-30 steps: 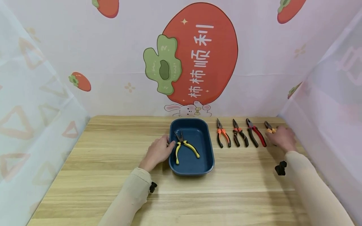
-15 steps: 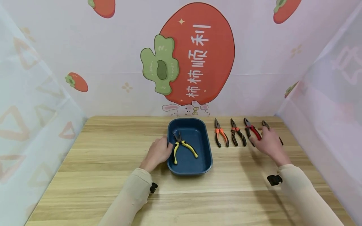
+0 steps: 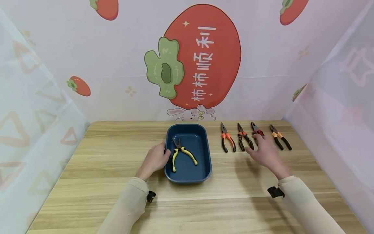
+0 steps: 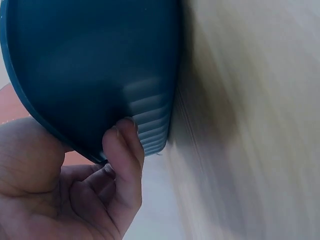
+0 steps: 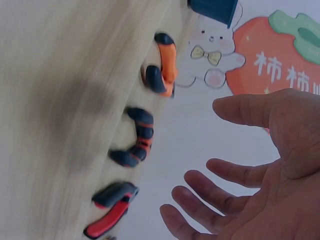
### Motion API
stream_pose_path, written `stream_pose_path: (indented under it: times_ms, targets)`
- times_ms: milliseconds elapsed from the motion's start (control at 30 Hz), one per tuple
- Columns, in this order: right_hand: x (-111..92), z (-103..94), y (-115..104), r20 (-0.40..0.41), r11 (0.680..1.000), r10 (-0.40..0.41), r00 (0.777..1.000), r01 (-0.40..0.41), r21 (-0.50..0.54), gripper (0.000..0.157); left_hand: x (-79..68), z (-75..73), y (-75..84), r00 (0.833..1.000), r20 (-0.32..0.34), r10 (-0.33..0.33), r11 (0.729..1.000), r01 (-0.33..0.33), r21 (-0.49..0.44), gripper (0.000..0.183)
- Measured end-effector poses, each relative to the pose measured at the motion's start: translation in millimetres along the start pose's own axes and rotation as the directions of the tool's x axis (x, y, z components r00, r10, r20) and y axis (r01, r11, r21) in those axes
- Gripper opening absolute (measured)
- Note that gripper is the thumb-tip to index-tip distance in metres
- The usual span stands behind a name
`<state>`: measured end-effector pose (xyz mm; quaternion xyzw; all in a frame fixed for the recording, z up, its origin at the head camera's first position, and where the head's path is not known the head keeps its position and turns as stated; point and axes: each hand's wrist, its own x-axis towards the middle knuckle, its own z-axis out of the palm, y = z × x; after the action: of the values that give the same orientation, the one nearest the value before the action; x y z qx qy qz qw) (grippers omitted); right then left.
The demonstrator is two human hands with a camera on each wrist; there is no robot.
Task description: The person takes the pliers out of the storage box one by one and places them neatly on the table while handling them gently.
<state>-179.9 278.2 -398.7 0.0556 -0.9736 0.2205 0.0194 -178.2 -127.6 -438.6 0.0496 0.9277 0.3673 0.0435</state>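
Observation:
My left hand grips the left rim of a dark blue plastic tray; in the left wrist view the thumb lies over the rim and curled fingers lie against the outer wall. Inside the tray, yellow-and-black pliers rest with handles spread. My right hand hovers with spread fingers over the red-and-black pliers, partly covering them. Nothing is held in it, as the right wrist view confirms. Just left of it lie black-and-orange striped long-nose pliers.
Orange-handled long-nose pliers lie right of the tray. Pliers with light orange and black handles lie at the row's right end. A printed cloth wall rises behind the wooden table, with more cloth on both sides.
My right hand has moved left from the light-orange pliers to above the red-and-black ones. The tray has shifted slightly left with my left hand on it.

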Motion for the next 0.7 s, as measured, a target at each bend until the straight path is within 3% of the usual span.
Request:
stream_pose_path:
  times_ms: [367,700]
  targets:
    - [-9,15.8,-23,-0.002,0.997,-0.074,0.997,0.074,0.011,0.062,-4.9,-12.6,-15.6,1.000,-0.012,-0.009,1.000,0.009,0.024,0.020]
    - [-16,26.0,-56,0.009,0.984,-0.176,0.984,0.176,0.021,0.059,-7.5,-19.0,-19.3,0.999,-0.029,-0.032,0.998,0.034,0.055,0.023]
